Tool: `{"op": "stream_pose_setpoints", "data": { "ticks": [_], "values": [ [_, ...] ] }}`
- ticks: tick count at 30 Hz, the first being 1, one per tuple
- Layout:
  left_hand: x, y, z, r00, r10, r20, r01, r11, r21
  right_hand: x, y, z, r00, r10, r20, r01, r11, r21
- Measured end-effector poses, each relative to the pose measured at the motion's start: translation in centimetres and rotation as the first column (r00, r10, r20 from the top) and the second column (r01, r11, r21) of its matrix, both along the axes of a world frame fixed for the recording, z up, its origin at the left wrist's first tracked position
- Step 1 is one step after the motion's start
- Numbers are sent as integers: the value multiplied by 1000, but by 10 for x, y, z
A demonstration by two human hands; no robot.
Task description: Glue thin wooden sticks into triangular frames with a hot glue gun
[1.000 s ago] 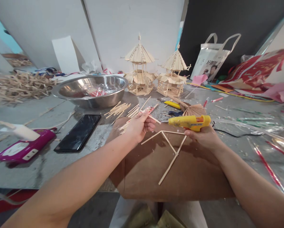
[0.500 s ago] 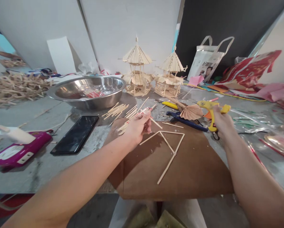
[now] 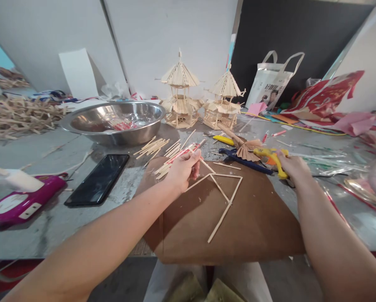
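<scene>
Pale wood makes up the thin stick (image 3: pixel 207 165) in the left hand (image 3: pixel 184 168), seen in the head view above the far part of a brown board (image 3: pixel 257 226) on a grey counter (image 3: pixel 49 162). Thumb and forefinger pinch it, the other fingers curled in, and its free end slants down to the corner of a flat frame of sticks (image 3: pixel 220 189); whether the two touch, I cannot tell. The stick looks very light and stiff, yet likely to snap if bent, so a gentle pinch well back from the tip seems enough. The frame lies flat on the board and would probably twist at its joints; it is better lifted with a fingertip close to a joint than by a loose end. Off to the right, the right hand (image 3: pixel 293 165) has its fingers bent about the rear of a yellow glue gun (image 3: pixel 266 151), beside a dark blue tool (image 3: pixel 249 164) and a pleated brown paper fan (image 3: pixel 246 150). How firmly they press cannot be told, nor whether the gun rests on the counter. Its body looks like hard plastic, fairly light and easiest held by the handle; the nozzle, possibly hot, is the part to avoid.
</scene>
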State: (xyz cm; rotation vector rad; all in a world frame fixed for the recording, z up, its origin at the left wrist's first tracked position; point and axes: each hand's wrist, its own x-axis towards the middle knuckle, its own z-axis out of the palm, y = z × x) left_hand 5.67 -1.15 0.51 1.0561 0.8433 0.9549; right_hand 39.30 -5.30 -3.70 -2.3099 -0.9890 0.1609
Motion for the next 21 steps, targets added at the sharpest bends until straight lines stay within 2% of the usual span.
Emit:
{"op": "stream_pose_setpoints", "data": {
  "ticks": [2,4,6,9,11,13,16,21],
  "values": [
    [0,0,0,1000,-1,-1,1,1000,-3,-6,-3,9,990,-96,103,112,980,-165],
    [0,0,-1,1000,-2,-5,2,1000,-3,-15,-7,18,977,-124,171,159,965,-209],
    [0,1,-2,1000,-1,-14,1,1000,-1,-27,-10,26,964,-128,234,166,974,-152],
    [1,1,-4,999,-3,-42,4,1000,16,-54,-11,36,942,-93,324,73,995,74],
    [2,0,-4,997,-11,-72,14,999,40,-77,-10,39,964,92,248,-126,984,122],
    [3,-2,-6,993,-24,-112,31,998,60,-101,-9,41,943,312,115,-327,934,143],
    [5,-5,-7,983,-44,-178,59,995,82,-132,-8,45,827,563,4,-553,812,187],
    [7,-8,-8,962,-21,-271,62,988,143,-168,-7,55,637,766,-82,-767,641,37]
  ]
}}
